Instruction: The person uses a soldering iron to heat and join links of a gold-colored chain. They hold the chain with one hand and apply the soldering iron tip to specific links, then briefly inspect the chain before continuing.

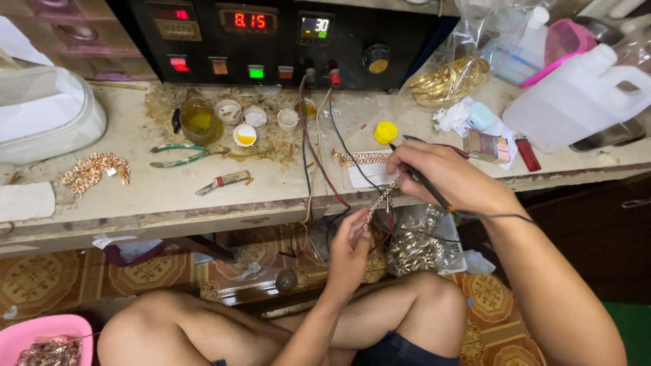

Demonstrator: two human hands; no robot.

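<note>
1. L hand (349,247) pinches lower end of chain (380,200), just below bench edge (203,210).
2. R hand (444,177), at 1 o'clock from L, grips a dark pen-like probe (427,184) w/ cable; tip meets chain's top end.
3. Chain slants taut btwn both hands.
4. Pliers (180,156) lie on bench at 10 o'clock, well apart.

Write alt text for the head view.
A seated person stretches a chain between the left hand and right hand, which also holds a wired pen tool, at a cluttered bench. Behind it are pliers, small cups and a power unit.
</note>
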